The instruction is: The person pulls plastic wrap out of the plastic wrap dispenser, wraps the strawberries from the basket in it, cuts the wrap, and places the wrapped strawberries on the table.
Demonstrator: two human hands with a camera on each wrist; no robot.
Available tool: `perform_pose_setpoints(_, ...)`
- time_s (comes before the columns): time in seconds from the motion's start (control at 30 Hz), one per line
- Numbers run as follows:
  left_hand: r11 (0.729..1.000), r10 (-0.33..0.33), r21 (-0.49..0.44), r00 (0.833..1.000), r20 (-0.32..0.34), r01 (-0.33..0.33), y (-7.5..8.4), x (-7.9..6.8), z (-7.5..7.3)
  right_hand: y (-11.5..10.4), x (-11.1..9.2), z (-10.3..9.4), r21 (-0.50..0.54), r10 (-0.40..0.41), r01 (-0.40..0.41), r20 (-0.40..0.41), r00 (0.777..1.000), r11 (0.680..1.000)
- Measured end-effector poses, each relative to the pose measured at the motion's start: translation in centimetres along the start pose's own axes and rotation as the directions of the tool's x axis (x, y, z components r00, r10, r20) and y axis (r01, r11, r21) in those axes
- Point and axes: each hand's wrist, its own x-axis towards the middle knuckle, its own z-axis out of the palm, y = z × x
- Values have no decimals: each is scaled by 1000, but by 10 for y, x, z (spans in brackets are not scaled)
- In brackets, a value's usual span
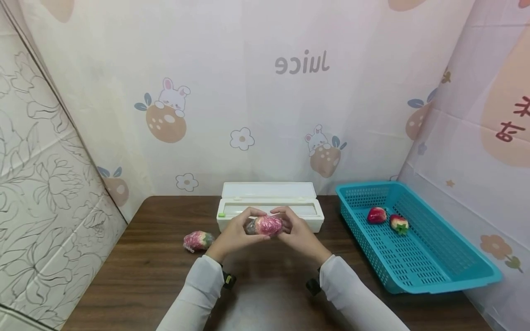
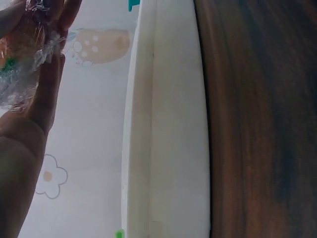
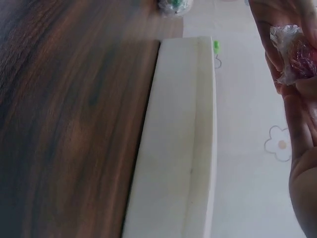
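Observation:
Both hands hold a strawberry (image 1: 269, 225) wrapped in clear plastic film, raised in front of a white cling film dispenser (image 1: 269, 189) whose lid stands up. My left hand (image 1: 237, 234) grips its left end, fingers above and thumb below. On the other end, my right hand (image 1: 299, 233) curls its fingers and thumb around it. Crumpled film (image 2: 22, 87) bunches near the green leaves in the left wrist view. More loose film (image 3: 285, 44) shows between the fingers in the right wrist view. Another wrapped strawberry (image 1: 198, 241) lies on the table beside my left wrist.
A blue-green plastic basket (image 1: 430, 286) stands at the right, holding a bare strawberry (image 1: 377, 215) and a second one (image 1: 399, 224). A green slider (image 1: 221, 214) sits on the dispenser's left end. Printed cloth (image 1: 265, 101) hangs behind the wooden table (image 1: 136, 276).

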Motion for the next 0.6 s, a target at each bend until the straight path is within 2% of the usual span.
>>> perform_pose_setpoints(0.07, 999, 4, -51, 1000, 31, -2, -2, -3, 1, 0, -1, 1, -54, -34, 35, 10, 999, 998)
perform_pose_setpoints(0.13, 999, 3, -51, 999, 47, -1, -2, -6, 0, 0, -2, 1, -119, -62, 64, 21, 998, 991)
perform_pose_setpoints(0.23, 999, -26, 36, 999, 26, 25, -1, -10, -2, 0, -4, -1, -193, -67, 69, 16, 998, 979)
perform_pose_setpoints(0.3, 993, -54, 109, 998, -12, 55, 0, -17, -7, 3, -5, -3, -210, -58, 58, 8, 998, 976)
perform_pose_setpoints(0.4, 974, -83, 207, 994, -77, 97, 0, -32, -21, 5, -9, -7, -210, -29, 27, -4, 1000, 977)
perform_pose_setpoints(0.47, 955, -73, 279, 991, -110, 101, -4, -46, -34, 7, -13, -12, -203, -14, 10, -18, 1000, 979)
perform_pose_setpoints(0.6, 909, -116, 379, 979, -170, 174, -14, -79, -63, 11, -21, -21, -200, 14, -23, -48, 999, 979)
